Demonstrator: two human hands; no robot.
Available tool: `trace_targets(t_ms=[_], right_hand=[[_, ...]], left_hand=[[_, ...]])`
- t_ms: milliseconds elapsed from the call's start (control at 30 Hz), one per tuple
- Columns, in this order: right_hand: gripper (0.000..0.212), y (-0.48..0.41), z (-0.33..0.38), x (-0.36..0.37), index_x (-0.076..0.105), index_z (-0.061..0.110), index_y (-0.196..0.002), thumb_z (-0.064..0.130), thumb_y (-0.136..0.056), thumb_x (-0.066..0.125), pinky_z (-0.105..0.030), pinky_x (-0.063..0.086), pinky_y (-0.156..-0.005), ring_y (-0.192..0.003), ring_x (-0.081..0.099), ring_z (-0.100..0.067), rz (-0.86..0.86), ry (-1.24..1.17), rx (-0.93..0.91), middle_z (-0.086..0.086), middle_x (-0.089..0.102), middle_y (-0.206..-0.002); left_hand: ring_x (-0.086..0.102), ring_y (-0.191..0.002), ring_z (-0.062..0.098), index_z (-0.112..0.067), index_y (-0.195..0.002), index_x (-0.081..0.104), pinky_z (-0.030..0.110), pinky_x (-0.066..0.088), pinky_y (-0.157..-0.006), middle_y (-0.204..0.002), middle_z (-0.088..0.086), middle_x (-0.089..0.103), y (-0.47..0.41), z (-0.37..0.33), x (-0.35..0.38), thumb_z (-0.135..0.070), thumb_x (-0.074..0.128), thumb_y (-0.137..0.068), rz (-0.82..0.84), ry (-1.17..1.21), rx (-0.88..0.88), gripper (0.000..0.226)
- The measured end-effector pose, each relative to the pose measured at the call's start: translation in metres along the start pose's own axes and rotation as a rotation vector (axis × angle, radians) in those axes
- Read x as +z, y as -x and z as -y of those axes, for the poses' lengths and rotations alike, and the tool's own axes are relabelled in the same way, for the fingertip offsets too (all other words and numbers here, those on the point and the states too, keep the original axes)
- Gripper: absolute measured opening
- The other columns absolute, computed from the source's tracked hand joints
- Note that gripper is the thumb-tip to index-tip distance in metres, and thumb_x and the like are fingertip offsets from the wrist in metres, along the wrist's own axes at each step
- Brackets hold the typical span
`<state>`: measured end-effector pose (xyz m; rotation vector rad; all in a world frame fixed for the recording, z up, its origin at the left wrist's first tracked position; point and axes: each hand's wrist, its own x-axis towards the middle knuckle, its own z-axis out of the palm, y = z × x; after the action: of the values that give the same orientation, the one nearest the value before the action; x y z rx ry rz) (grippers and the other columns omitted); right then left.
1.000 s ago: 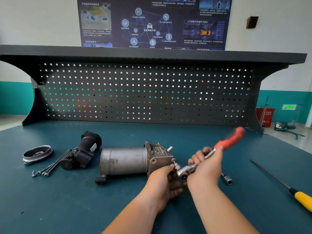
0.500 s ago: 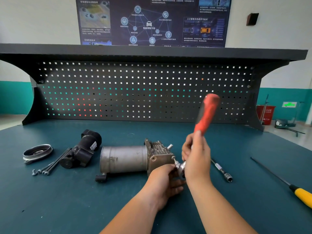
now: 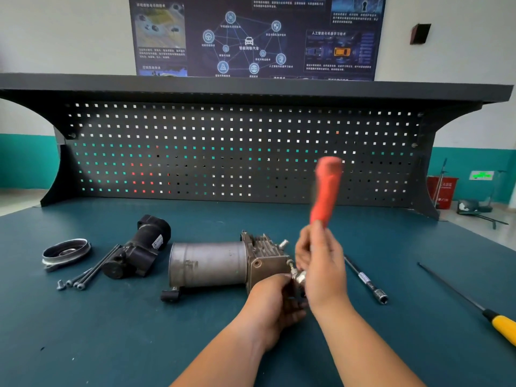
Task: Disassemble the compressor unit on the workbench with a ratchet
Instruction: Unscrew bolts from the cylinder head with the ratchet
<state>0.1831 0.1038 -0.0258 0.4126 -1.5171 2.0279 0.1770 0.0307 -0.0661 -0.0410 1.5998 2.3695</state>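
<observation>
The compressor unit (image 3: 212, 263), a grey metal cylinder with a finned head at its right end, lies on its side on the teal workbench (image 3: 83, 344). My left hand (image 3: 275, 303) grips the lower right corner of the head. My right hand (image 3: 321, 263) is shut on the ratchet (image 3: 326, 191), whose red handle points up and is blurred. The ratchet's metal head (image 3: 299, 276) sits on a bolt at the compressor's right face, partly hidden by my fingers.
A black motor part (image 3: 139, 247), several long bolts (image 3: 83, 276) and a round metal cover (image 3: 65, 251) lie to the left. An extension bar with socket (image 3: 365, 279) and a yellow-handled screwdriver (image 3: 499, 325) lie to the right. The pegboard (image 3: 240, 152) closes off the back.
The ratchet handle swung from pointing right and low to upright, and is still moving. My left hand stayed on the compressor head.
</observation>
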Motion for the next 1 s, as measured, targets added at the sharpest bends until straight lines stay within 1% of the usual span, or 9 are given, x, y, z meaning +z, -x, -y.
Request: trace_targets(t_ms=[167, 333, 500, 633, 733, 800, 900, 967, 1000], right_hand=[[0.043, -0.014, 0.001, -0.018, 0.034, 0.021, -0.062, 0.047, -0.096, 0.035, -0.026, 0.023, -0.045, -0.033, 0.022, -0.01, -0.562, -0.441, 0.394, 0.009, 0.024, -0.039], [0.04, -0.016, -0.005, -0.025, 0.031, 0.019, -0.063, 0.044, -0.095, 0.032, -0.025, 0.021, -0.045, -0.031, 0.022, -0.011, -0.695, -0.584, 0.504, 0.009, 0.023, -0.039], [0.042, -0.015, 0.003, -0.013, 0.033, 0.02, -0.063, 0.045, -0.096, 0.034, -0.026, 0.023, -0.045, -0.036, 0.021, -0.009, -0.469, -0.237, 0.281, 0.01, 0.024, -0.041], [0.034, -0.001, 0.0, 0.001, 0.044, 0.024, -0.063, 0.052, -0.082, 0.042, -0.021, 0.026, -0.046, -0.044, 0.029, -0.005, -0.084, 0.119, -0.073, 0.01, 0.035, -0.046], [0.038, 0.005, -0.003, 0.004, 0.058, 0.028, -0.071, 0.06, -0.079, 0.039, -0.03, 0.031, -0.051, -0.051, 0.039, -0.009, 0.244, 0.506, -0.29, 0.012, 0.046, -0.051], [0.046, 0.005, -0.004, 0.005, 0.057, 0.023, -0.078, 0.063, -0.08, 0.036, -0.033, 0.035, -0.055, -0.057, 0.044, -0.013, 0.389, 0.791, -0.41, 0.009, 0.05, -0.056], [0.051, 0.004, -0.005, 0.005, 0.059, 0.02, -0.081, 0.065, -0.08, 0.034, -0.031, 0.036, -0.056, -0.062, 0.045, -0.013, 0.468, 0.859, -0.438, 0.005, 0.053, -0.062], [0.055, 0.003, -0.005, 0.002, 0.064, 0.017, -0.083, 0.064, -0.079, 0.037, -0.035, 0.038, -0.059, -0.061, 0.048, -0.012, 0.457, 0.774, -0.396, 0.006, 0.054, -0.061], [0.051, 0.004, -0.004, 0.001, 0.065, 0.017, -0.082, 0.062, -0.079, 0.04, -0.035, 0.037, -0.058, -0.059, 0.047, -0.012, 0.42, 0.676, -0.348, 0.009, 0.051, -0.059]], left_hand=[[0.052, -0.054, 0.016, -0.01, -0.089, 0.058, 0.019, 0.042, -0.041, -0.074, 0.006, 0.057, 0.002, -0.002, 0.004, -0.018, 0.04, -0.097, -0.016, 0.0, -0.042, 0.021], [0.053, -0.05, 0.015, -0.011, -0.076, 0.055, 0.021, 0.042, -0.043, -0.065, 0.003, 0.054, 0.005, -0.004, 0.005, -0.017, 0.041, -0.098, -0.018, -0.038, -0.038, 0.026], [0.054, -0.05, 0.015, -0.012, -0.077, 0.054, 0.021, 0.042, -0.043, -0.063, 0.002, 0.055, 0.004, -0.005, 0.006, -0.016, 0.041, -0.097, -0.018, -0.007, -0.037, 0.024], [0.056, -0.055, 0.014, -0.012, -0.083, 0.061, 0.023, 0.045, -0.052, -0.063, 0.0, 0.061, 0.004, -0.004, 0.002, -0.014, 0.039, -0.095, 0.036, -0.03, -0.026, 0.025], [0.055, -0.074, 0.019, -0.013, -0.09, 0.063, 0.029, 0.042, -0.067, -0.078, 0.007, 0.06, 0.011, -0.006, 0.005, -0.014, 0.039, -0.096, 0.098, 0.011, 0.044, 0.025], [0.055, -0.08, 0.015, -0.017, -0.091, 0.056, 0.028, 0.041, -0.075, -0.082, 0.002, 0.054, 0.01, -0.007, 0.006, -0.017, 0.029, -0.102, 0.027, 0.131, 0.132, 0.029], [0.059, -0.062, -0.009, -0.021, -0.08, 0.049, 0.009, 0.046, -0.064, -0.063, -0.018, 0.06, 0.007, -0.007, 0.014, 0.001, 0.034, -0.1, 0.044, 0.23, 0.15, 0.033], [0.063, -0.065, 0.001, -0.012, -0.079, 0.061, 0.014, 0.049, -0.065, -0.065, -0.011, 0.064, 0.009, -0.009, 0.012, -0.004, 0.061, -0.087, -0.007, 0.118, 0.262, 0.012], [0.062, -0.074, 0.012, -0.01, -0.085, 0.064, 0.023, 0.047, -0.067, -0.074, 0.0, 0.065, 0.015, -0.01, 0.012, -0.013, 0.06, -0.088, 0.051, 0.085, 0.216, 0.006]])
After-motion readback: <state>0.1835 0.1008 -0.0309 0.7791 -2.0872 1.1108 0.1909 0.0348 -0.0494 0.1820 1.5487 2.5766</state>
